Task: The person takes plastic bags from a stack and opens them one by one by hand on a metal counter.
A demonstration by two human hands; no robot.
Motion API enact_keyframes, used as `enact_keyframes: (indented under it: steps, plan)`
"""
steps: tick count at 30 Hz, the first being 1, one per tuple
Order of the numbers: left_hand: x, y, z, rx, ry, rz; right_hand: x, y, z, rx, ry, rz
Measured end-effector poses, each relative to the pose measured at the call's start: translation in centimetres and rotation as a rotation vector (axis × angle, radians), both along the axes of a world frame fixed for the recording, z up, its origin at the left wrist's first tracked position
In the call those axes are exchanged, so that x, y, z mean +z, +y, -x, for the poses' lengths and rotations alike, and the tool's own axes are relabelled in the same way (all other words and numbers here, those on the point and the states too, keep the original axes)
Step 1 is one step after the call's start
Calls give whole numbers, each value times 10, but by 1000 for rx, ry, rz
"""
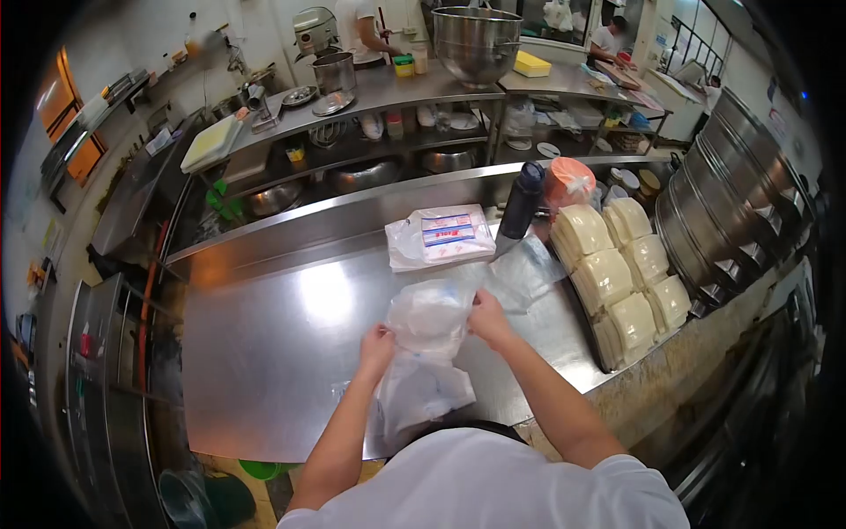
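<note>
A translucent white plastic bag [428, 316] is stretched between my two hands above the steel table [256, 353]. My left hand [377, 349] pinches its left edge, and my right hand [487, 319] grips the upper right edge. Below it, close to my body, lies more white plastic [425, 392]; whether it is a second bag or part of the first I cannot tell. Just beyond my hands sits a white plastic pack [441, 238] with a blue and red label. A clear plastic bag [527, 271] rests to the right of my right hand.
On the right, a dark tray [585, 328] carries several wrapped stacks of pale, flat sheets [606, 280]. Behind them stand a dark bottle [523, 201], an orange container [569, 182] and tall stacked steel steamers [731, 203]. Two people work at the far counter, beside a large mixing bowl [476, 44].
</note>
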State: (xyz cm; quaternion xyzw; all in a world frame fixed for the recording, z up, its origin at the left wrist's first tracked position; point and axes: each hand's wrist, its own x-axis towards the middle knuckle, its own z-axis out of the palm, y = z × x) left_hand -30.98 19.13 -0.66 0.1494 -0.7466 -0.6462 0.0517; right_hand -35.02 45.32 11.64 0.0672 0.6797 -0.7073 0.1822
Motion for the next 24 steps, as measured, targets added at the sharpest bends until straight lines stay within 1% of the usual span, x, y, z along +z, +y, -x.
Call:
enact_keyframes:
  steps: [1,2,3,4,5,6,7,8,9,10,12,14,15,17,18,19,20,22,23,24]
  plan:
    - [26,2,-16,-61,47,41,8,11,-10,76,172,18]
    - [53,3,-32,-119,95,79,11,12,-15,186,269,-14]
    - [53,6,-37,-173,101,116,13,12,-19,288,371,-39]
    - [53,9,-42,-226,108,153,14,2,-22,419,394,-114]
    - [40,20,-43,-277,74,186,16,-6,-27,549,420,-190]
    - [34,28,-40,-330,50,221,6,-12,-29,465,435,-162]
    - [57,32,-44,-348,-30,290,-14,-18,-32,378,449,-133]
    - [101,36,-55,-362,-112,359,-31,-20,-34,294,463,-104]
    - [125,37,-61,-374,-197,428,-40,-16,-35,246,537,-217]
    - [124,35,-70,-333,-124,434,-44,-11,-42,195,602,-330]
    - [112,32,-91,-263,38,442,-45,8,-57,139,556,-462]
    - [103,44,-116,-308,49,252,3,25,-93,119,329,-487]
    - [105,53,-123,-339,50,155,16,30,-110,212,306,-381]
    - [139,74,-133,-478,14,-93,33,39,-143,384,257,-164]
    - [157,83,-137,-553,-10,-218,35,42,-153,433,173,-164]
    - [172,91,-136,-606,41,-235,37,44,-162,479,87,-161]
    - [176,94,-133,-661,56,-167,40,46,-169,522,3,-154]
    - [183,94,-122,-759,101,-25,56,46,-183,320,66,-155]
    - [193,97,-120,-762,136,142,62,47,-190,226,99,-152]
    - [198,99,-119,-837,101,205,66,49,-196,159,158,-201]
